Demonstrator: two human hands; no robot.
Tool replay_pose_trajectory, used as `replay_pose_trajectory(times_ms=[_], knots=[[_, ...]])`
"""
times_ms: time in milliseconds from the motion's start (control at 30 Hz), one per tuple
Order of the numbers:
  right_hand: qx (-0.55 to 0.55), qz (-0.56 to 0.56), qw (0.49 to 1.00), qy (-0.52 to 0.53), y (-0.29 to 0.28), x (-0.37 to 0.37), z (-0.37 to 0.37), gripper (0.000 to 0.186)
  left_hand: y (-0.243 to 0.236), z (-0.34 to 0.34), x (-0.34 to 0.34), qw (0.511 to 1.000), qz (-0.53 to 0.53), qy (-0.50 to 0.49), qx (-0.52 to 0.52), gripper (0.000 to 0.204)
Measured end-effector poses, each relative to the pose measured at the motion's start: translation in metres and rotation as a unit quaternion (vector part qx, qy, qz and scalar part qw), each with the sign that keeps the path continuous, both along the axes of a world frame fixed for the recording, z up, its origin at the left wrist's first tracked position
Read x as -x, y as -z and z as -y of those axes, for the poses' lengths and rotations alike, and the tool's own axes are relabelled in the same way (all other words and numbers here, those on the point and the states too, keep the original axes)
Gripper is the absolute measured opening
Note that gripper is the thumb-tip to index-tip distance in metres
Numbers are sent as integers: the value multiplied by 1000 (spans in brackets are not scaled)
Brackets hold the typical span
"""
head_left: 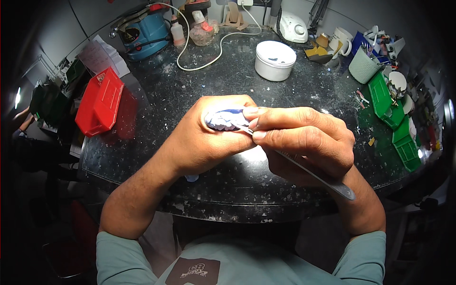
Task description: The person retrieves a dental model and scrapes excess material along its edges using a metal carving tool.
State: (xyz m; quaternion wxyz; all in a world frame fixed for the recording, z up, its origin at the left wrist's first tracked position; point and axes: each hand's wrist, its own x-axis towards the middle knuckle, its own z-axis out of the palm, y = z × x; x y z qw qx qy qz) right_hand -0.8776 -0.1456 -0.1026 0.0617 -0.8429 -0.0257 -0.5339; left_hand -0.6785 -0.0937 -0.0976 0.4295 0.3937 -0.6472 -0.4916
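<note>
Over the near half of the black bench [164,95], I've got the blue-and-white dental cast [223,121] cupped in L hand [206,142], fingers curled round it; R hand [308,137] pinches a slim metal carver [323,180] in its fingertips, tip at the cast's right end; I'd guess cast is light, stiff, prob. brittle at the tooth ridges, blue part maybe waxy & softer; best held by its sides, off the teeth; carver prob. light & smooth, best gripped near the tip; containers: round white tub [273,72] beyond the hands w/ dark-blue bits up top, can't tell if on a lid or inside; red bin [89,114] at left, contents unclear; pale textured cup [364,67] at right w/ assorted slim items; green bins [380,97] nearby, contents unclear.
</note>
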Motion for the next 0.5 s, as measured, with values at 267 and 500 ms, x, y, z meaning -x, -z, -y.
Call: replay_pose_trajectory(times_ms=[267, 500], knots=[[-3, -12, 1000, 28, -3, 2, -4, 17, -8, -2, 2, 998, -22, 12, -60, 20], [-49, 106, 993, -13, 2, -4, -3, 27, -15, -9, 10, 995, -91, 18, -31, 40]])
